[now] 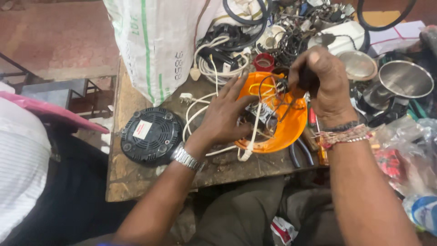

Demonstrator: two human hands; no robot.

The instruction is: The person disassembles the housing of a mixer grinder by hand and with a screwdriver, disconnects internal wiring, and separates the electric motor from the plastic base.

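Observation:
An orange round appliance housing [291,130] lies open side up on the wooden workbench [136,177], with wires and a small motor part inside. My left hand [225,114], a metal watch on its wrist, rests fingers spread on the housing's left rim and steadies it. Above the housing's far side, my right hand [325,84] is closed on a dark-handled tool [306,81] whose tip points down into the wiring. A white cord [252,136] runs out of the housing toward me.
A black round base cover [150,134] lies left of the housing. A white woven sack [154,41] stands behind it. Tangled cables, a red cap [264,61] and steel bowls [405,79] crowd the back and right. A person in a white shirt sits at left.

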